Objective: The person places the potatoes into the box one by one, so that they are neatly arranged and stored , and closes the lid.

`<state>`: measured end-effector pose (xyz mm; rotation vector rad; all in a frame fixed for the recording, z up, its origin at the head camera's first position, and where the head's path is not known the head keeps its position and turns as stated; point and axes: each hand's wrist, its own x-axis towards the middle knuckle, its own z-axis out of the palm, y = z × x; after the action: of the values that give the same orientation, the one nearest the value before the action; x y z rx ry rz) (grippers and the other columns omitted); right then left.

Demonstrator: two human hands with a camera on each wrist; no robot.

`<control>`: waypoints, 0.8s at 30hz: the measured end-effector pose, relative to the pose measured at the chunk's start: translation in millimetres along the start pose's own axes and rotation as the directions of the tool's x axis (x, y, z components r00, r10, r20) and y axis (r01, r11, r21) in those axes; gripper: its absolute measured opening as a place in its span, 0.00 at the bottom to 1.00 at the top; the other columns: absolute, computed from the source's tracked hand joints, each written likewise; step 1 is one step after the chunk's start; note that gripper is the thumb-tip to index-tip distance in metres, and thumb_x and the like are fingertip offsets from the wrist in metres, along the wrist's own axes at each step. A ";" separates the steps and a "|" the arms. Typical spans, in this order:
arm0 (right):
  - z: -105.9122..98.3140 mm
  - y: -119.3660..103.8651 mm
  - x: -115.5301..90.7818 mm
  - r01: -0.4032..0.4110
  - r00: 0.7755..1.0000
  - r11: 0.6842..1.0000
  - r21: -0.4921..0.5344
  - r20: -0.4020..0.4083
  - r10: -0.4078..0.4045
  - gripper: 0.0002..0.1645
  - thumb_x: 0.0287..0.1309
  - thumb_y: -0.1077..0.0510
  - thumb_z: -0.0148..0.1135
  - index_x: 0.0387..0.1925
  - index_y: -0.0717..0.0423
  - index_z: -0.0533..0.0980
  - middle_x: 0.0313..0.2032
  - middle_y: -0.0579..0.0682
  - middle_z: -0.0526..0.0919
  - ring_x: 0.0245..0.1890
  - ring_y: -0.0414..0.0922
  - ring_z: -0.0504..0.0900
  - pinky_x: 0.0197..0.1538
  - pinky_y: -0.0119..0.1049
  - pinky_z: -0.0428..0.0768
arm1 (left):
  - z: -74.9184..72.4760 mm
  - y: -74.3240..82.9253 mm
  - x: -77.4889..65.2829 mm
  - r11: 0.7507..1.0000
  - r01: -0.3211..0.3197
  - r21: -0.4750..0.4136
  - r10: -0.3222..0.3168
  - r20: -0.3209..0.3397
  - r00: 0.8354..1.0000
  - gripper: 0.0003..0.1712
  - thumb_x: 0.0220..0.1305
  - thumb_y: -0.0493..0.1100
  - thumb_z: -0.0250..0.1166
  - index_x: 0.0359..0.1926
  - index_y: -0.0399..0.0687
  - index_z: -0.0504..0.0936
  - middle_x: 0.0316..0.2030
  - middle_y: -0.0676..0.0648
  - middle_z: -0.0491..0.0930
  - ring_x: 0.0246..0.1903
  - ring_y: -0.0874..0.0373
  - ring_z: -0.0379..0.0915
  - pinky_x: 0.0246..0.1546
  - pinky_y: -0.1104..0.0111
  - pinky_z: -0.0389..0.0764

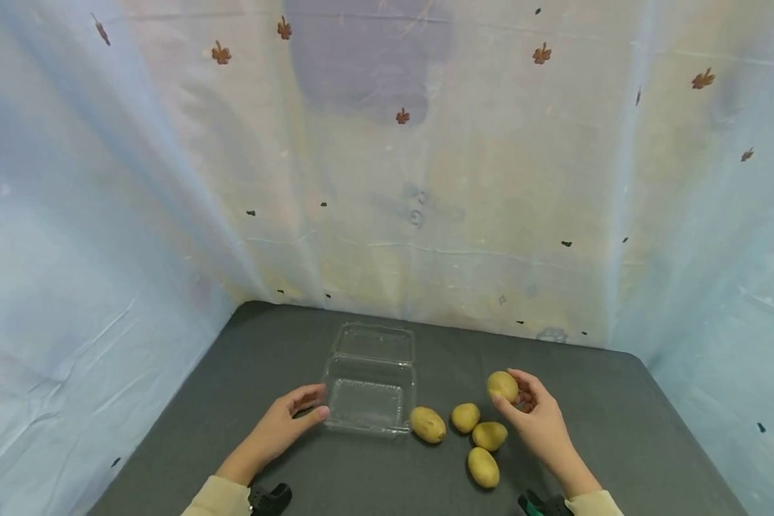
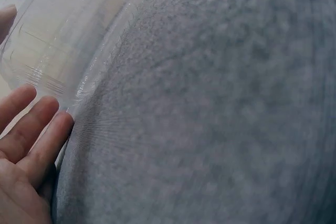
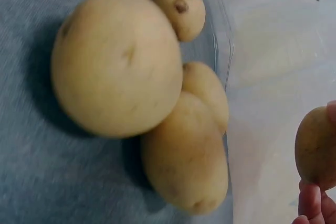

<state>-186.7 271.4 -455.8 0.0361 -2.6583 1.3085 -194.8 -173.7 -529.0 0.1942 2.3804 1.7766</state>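
Observation:
A clear plastic clamshell box (image 1: 365, 403) stands on the dark table with its lid folded back. My left hand (image 1: 282, 428) is at the box's left side, thumb and fingers spread around its near left corner; in the left wrist view the fingers (image 2: 31, 129) are extended beside the clear wall. My right hand (image 1: 543, 423) pinches a yellow-brown potato (image 1: 502, 386) between thumb and fingers, above the table to the right of the box. That held potato (image 3: 313, 148) also shows at the right edge of the right wrist view.
Several loose potatoes lie between the box and my right hand: one (image 1: 428, 425) beside the box's near right corner, the others (image 1: 489, 436) grouped closer to me. Behind the dark table (image 1: 361, 476) and at its sides hangs a pale patterned curtain (image 1: 477, 179).

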 end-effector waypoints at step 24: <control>57.7 -43.8 16.0 0.115 0.986 0.984 0.137 0.102 -0.129 0.34 0.56 0.46 0.70 0.63 0.42 0.69 0.42 0.48 0.77 0.37 0.45 0.74 0.34 0.33 0.74 | 3.1 4.3 2.2 0.997 0.049 0.059 -0.050 0.004 0.999 0.33 0.64 0.58 0.64 0.65 0.52 0.71 0.64 0.46 0.70 0.63 0.45 0.64 0.60 0.47 0.67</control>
<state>-206.6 200.0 -453.2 0.2928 -2.6064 1.4774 -196.3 -169.1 -525.8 0.1460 2.4135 1.6840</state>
